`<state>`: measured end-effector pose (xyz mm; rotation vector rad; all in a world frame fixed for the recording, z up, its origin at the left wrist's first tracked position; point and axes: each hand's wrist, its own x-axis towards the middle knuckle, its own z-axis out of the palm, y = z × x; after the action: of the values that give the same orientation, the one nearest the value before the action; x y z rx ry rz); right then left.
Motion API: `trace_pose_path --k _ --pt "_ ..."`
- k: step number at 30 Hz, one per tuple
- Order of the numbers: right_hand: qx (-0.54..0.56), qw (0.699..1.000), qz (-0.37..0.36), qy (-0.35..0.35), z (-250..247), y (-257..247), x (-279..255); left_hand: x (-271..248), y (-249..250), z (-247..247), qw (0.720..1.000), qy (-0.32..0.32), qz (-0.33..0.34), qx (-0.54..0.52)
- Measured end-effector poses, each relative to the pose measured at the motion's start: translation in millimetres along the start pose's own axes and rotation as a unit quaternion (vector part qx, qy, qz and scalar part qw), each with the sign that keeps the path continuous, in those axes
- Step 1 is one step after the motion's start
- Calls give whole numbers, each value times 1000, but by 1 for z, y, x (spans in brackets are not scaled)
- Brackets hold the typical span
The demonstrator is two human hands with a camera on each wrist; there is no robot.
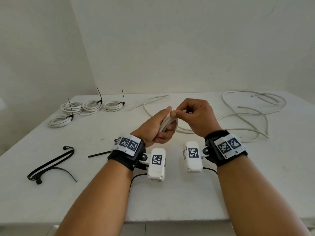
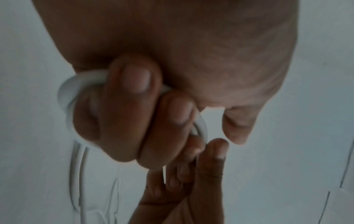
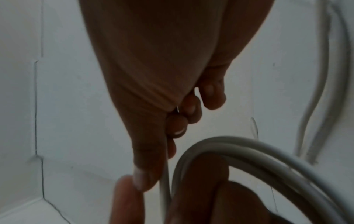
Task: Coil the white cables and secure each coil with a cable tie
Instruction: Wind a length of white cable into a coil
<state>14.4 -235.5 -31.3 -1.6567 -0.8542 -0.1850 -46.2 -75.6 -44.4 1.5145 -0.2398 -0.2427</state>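
White table (image 1: 170,193) shows only overhead; left-wrist view shows fingers (image 2: 134,97) gripping cable (image 2: 65,91).

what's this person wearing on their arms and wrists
Both forearms are bare, with no sleeves. The left wrist band and right wrist band are black straps carrying white panels printed with black square-code markers. A white, rounded camera unit with its own marker hangs off each: the left camera and the right camera. A thin black cable runs from each unit.
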Motion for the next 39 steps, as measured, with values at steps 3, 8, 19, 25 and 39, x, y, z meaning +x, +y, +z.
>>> trace_pose_path --k 3,8,19,25,39 --pt "35 999 -1 -1 4 3 1 -3 -2 0 998 -20 24 -50" --pt "39 998 -35 16 11 4 1 -4 -5 -2 996 -12 33 -88" --pt "-15 997 -42 -59 19 1 -3 -12 1 -9 982 15 73 -175" --pt "-9 999 -22 -36 19 2 -3 -8 5 -3 985 63 67 -143" --pt "-79 996 -41 27 31 -1 -2 -11 18 -2 975 211 39 -54"
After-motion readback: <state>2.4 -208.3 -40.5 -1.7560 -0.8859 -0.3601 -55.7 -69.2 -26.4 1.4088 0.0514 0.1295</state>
